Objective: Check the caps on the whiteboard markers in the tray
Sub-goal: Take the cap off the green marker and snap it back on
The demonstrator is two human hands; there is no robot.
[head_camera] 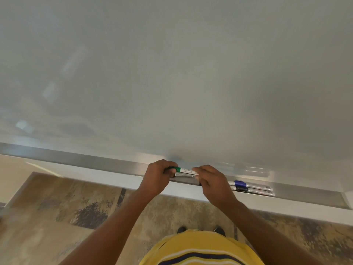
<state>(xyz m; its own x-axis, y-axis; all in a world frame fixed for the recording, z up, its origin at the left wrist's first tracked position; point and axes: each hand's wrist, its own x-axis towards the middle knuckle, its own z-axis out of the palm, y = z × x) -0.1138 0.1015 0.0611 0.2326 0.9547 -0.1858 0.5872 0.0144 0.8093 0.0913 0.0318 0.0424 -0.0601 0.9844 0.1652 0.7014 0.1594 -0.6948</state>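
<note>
A green-capped whiteboard marker [184, 170] is held level just above the metal tray [107, 164]. My left hand [157, 175] is closed around its green cap end, and my right hand [211, 181] pinches the white barrel's other end. Right below it a second marker [184, 175] lies in the tray, its cap hidden by my left hand. Further right, a blue-capped marker [248, 185] and a black-capped marker [252, 190] lie side by side in the tray with their caps on.
The whiteboard [191, 83] fills the upper view, directly behind the tray. The tray's right end [343, 202] lies near the frame's right edge. Patterned carpet [76, 207] lies below, with my shoes and yellow shirt at the bottom.
</note>
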